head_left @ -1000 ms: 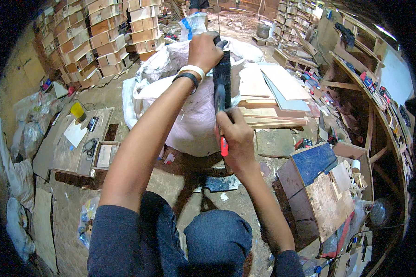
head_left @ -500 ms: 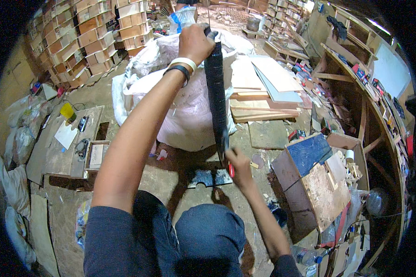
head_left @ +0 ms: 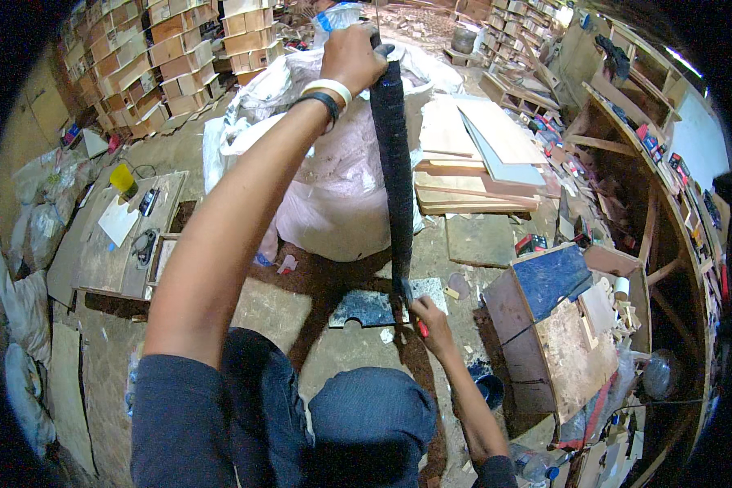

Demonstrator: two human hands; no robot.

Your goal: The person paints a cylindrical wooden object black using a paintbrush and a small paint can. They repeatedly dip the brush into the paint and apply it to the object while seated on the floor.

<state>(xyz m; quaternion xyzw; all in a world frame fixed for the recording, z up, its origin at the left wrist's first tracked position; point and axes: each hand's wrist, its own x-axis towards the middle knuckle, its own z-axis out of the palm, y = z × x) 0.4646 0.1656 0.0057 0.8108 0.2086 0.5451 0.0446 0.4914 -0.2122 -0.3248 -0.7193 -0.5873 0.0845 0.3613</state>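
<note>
A long, narrow black piece [head_left: 390, 154], glossy as if wet, stands nearly upright in front of me. My left hand [head_left: 354, 58] is closed round its top end. Down at its lower end, my right hand [head_left: 433, 324] grips a red-handled paintbrush [head_left: 422, 328], whose dark head is against or very close to the black surface; I cannot tell which. Under that lower end, a flat board [head_left: 366, 309] smeared with black lies on the floor. Beside my right forearm sits a dark container [head_left: 490, 389], with black smears around it.
Behind the black piece bulges a big white sack [head_left: 333, 215]. Wooden panels [head_left: 472, 199] are stacked to its right. A wooden box [head_left: 537, 366] with offcuts stands at right, a low work board [head_left: 130, 260] at left. Stacked wooden boxes [head_left: 179, 65] rise at the back.
My right hand has moved down and slightly right with the paintbrush, along the black piece to its lower end. My left hand keeps its hold on the top. The view has shifted slightly.
</note>
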